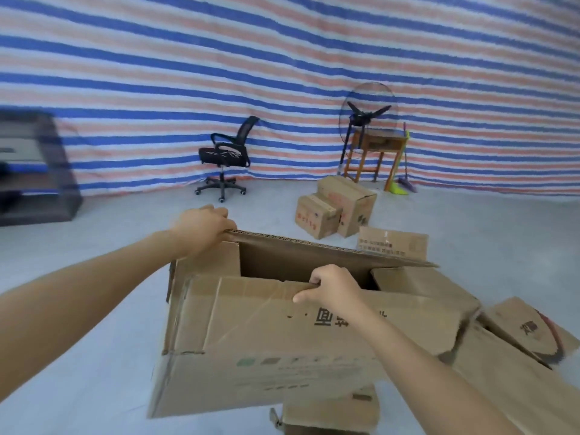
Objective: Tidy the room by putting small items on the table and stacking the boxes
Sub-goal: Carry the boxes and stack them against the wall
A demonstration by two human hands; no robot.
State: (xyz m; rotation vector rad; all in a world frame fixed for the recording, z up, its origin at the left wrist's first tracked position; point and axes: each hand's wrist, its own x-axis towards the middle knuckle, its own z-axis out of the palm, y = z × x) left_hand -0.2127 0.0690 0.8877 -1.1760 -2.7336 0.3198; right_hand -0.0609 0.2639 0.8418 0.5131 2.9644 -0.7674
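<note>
Large brown corrugated cardboard box [282, 340], top open, is right in front of me, over a smaller brown cardboard box [332, 412] at the bottom edge of view. I cannot tell whether it rests on that one or hangs clear. My left hand [204, 229] grips the far flap at its left corner, fingers curled over the edge. My right hand [332, 285] grips the near flap, fingers hooked inside, thumb outside. Interior is dark with no contents visible, so I judge it light but bulky. Board is creased and torn at the right corner, so the flaps may fold or rip under load. A better hold is probably lower, on the side walls or under the base. Farther off on the grey floor [125, 309], a small red-printed brown box [315, 219] stands against a taller brown box [351, 200], near the wooden table [376, 142].
</note>
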